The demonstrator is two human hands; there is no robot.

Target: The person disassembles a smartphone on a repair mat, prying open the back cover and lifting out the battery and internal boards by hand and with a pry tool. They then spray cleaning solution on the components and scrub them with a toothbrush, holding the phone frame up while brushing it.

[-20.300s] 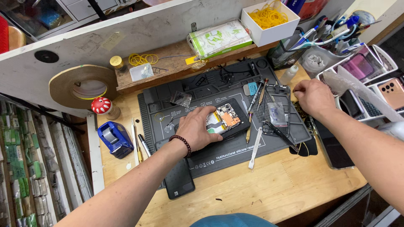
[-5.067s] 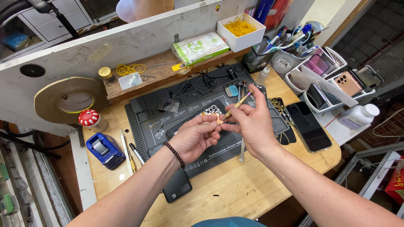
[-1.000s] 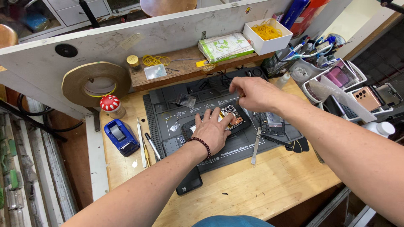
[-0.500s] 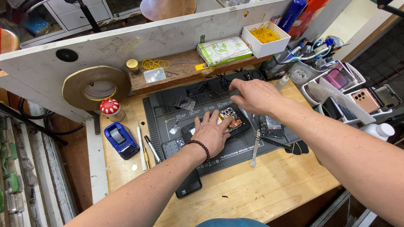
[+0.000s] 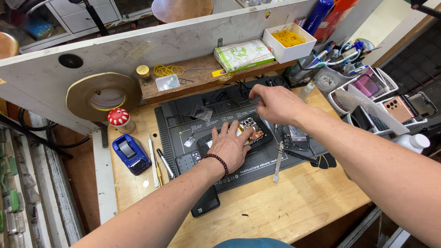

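An opened phone (image 5: pixel 254 132) with its circuit board showing lies on a dark repair mat (image 5: pixel 183 117). My left hand (image 5: pixel 231 148), a bead bracelet on its wrist, lies flat on the phone with fingers spread, holding it down. My right hand (image 5: pixel 277 104) hovers over the mat's back compartments, just beyond the phone. Its fingertips are pinched together, and whether they hold a small part is too small to tell.
A metal pry tool (image 5: pixel 278 161) and a phone frame (image 5: pixel 294 138) lie on the mat's right part. A black phone (image 5: pixel 205 205), a blue tape dispenser (image 5: pixel 131 154), thin tools (image 5: pixel 154 160) and a red mushroom figure (image 5: pixel 119 118) sit to the left. Baskets with phones (image 5: pixel 400 108) stand on the right.
My right hand has drawn back from above the phone toward the mat's back edge. My left hand has stayed pressed on the phone.
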